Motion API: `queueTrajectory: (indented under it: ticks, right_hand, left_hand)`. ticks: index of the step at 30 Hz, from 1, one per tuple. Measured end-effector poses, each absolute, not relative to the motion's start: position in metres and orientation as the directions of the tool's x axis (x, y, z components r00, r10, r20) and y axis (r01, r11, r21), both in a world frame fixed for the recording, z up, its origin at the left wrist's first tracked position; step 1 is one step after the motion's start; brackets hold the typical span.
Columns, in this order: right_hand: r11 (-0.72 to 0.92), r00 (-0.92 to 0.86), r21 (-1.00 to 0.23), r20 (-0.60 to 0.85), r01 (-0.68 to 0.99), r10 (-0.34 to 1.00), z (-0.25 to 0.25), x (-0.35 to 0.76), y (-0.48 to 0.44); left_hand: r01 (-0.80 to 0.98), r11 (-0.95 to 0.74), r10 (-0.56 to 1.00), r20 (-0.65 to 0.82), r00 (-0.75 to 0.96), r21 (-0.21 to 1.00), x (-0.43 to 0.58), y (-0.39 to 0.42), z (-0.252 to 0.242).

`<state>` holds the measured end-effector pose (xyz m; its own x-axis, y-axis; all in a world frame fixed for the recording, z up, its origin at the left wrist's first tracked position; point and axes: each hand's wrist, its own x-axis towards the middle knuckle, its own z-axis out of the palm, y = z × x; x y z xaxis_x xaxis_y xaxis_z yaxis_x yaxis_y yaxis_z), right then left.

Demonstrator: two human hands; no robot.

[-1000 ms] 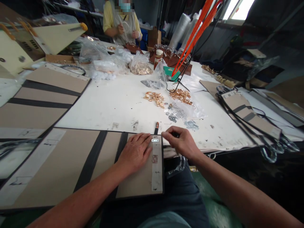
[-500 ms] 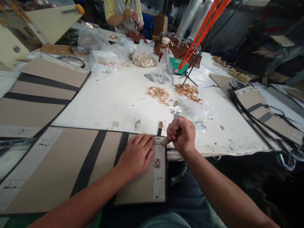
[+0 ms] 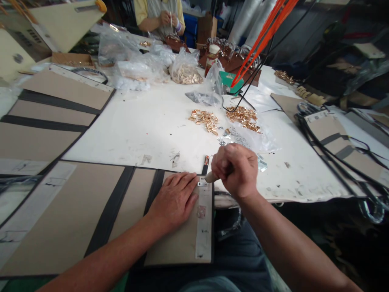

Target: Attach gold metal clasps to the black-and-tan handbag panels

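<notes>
My left hand (image 3: 173, 198) lies flat on a beige board panel (image 3: 82, 194) with dark strips across it, fingers pointing at its far right corner. My right hand (image 3: 235, 168) is closed around a tool with a pale rounded end (image 3: 209, 177); the fist hides the rest of it. That end is beside a small silver metal plate (image 3: 202, 184), on the white strip (image 3: 202, 239) along the panel's right edge. Whether they touch is unclear. Just past the panel's far edge, a dark strap with a metal end (image 3: 206, 161) sticks out.
Gold-coloured metal pieces (image 3: 205, 119) and silver plates (image 3: 234, 136) lie in piles on the white table (image 3: 136, 125). Plastic bags (image 3: 185, 71) and a jar (image 3: 212, 59) stand farther back. Orange straps (image 3: 264, 40) hang at right. Another panel (image 3: 51, 138) lies left. A co-worker (image 3: 161, 18) sits opposite.
My right fist has risen and turned slightly, and the tool's end has moved up, uncovering more of the silver plate. My left hand stays in place on the panel.
</notes>
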<state>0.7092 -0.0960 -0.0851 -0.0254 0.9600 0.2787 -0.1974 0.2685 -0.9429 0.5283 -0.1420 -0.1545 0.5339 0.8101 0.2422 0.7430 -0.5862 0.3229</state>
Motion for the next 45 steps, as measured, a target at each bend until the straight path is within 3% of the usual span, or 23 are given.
queueTrajectory:
  ticks: [13, 18, 23, 35, 41, 45]
  right_hand:
    - [0.205, -0.207, -0.975, 0.185, 0.082, 0.961, -0.073, 0.697, -0.098]
    - [0.286, -0.257, -0.957, 0.266, 0.044, 0.929, -0.060, 0.683, -0.096]
    - [0.227, -0.318, -0.958, 0.163, 0.175, 0.934, -0.062, 0.679, -0.094]
    - [0.311, -0.229, -0.949, 0.312, -0.043, 0.922, -0.079, 0.699, -0.106]
    - [0.253, -0.198, -0.967, 0.245, 0.013, 0.949, -0.093, 0.701, -0.105]
    - [0.293, -0.224, -0.954, 0.271, 0.070, 0.936, -0.091, 0.700, -0.104]
  left_hand:
    - [0.753, -0.560, 0.828, 0.254, 0.499, 0.346, 0.526, -0.146, -0.156]
    - [0.736, -0.557, 0.830, 0.264, 0.491, 0.385, 0.525, -0.146, -0.155]
    - [0.724, -0.559, 0.829, 0.265, 0.493, 0.404, 0.525, -0.145, -0.155]
    - [0.730, -0.558, 0.830, 0.252, 0.498, 0.395, 0.525, -0.146, -0.153]
    - [0.725, -0.575, 0.818, 0.277, 0.504, 0.379, 0.526, -0.141, -0.156]
    - [0.689, -0.610, 0.790, 0.369, 0.489, 0.392, 0.520, -0.146, -0.150]
